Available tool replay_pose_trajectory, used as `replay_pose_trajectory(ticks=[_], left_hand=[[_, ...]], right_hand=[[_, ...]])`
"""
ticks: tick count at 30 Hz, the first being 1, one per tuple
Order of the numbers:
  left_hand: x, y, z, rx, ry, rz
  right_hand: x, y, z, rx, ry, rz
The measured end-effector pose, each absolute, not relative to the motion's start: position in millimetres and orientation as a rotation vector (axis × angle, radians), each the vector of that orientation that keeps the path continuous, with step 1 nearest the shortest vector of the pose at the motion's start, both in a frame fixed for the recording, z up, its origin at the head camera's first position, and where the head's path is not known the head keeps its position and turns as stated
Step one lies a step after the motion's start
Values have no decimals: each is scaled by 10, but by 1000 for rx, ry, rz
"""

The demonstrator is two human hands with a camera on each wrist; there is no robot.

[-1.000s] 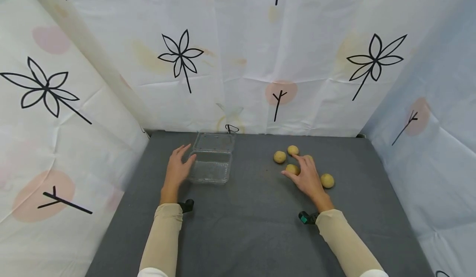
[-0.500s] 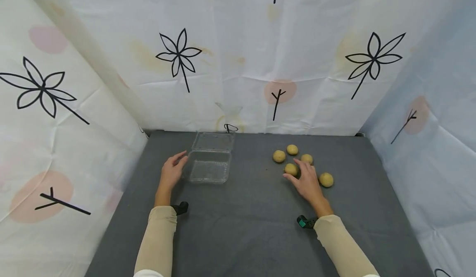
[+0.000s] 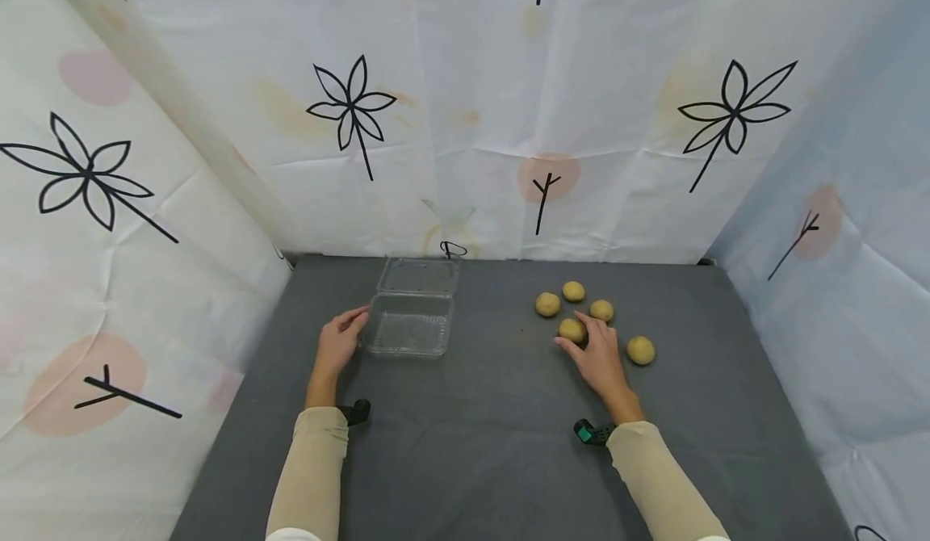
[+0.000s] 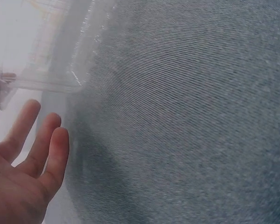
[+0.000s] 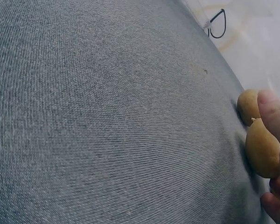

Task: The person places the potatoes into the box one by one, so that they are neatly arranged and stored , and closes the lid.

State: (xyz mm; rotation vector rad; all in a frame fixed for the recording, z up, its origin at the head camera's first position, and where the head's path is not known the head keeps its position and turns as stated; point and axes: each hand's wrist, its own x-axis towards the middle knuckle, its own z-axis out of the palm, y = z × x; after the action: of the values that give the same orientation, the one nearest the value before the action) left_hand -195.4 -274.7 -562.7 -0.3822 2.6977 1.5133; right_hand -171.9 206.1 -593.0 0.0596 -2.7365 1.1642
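My left grip, spread a second ago, has narrowed to pinch the left rim of an open plastic container, apparently steadying it. My right grip stays curved around the nearest potato; how firmly, I cannot tell. Three more potatoes lie just beyond it, a fifth potato to its right. The container is thin, clear, boxy; the potatoes tan, roundish; the bench covering grey, finely woven.

Gray tabletop stretching toward six o'clock
A printed backdrop is hanging at twelve, a white sheet at nine, a bluish sheet at three.
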Motion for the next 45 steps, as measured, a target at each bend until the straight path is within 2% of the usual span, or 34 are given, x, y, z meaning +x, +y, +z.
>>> replay_pose_trajectory(ticks=[21, 32, 45], left_hand=[[-1949, -2797, -5804, -461, 2519, 1776], [-1916, -2832, -5875, -410, 2368, 1917], [-1929, -2754, -5780, -360, 2223, 2006]], right_hand=[[-1727, 2042, -6051, 99, -2596, 1168], [-1706, 2034, -6047, 40, -2663, 1223], [-1711, 2010, -6056, 29, -2652, 1185]])
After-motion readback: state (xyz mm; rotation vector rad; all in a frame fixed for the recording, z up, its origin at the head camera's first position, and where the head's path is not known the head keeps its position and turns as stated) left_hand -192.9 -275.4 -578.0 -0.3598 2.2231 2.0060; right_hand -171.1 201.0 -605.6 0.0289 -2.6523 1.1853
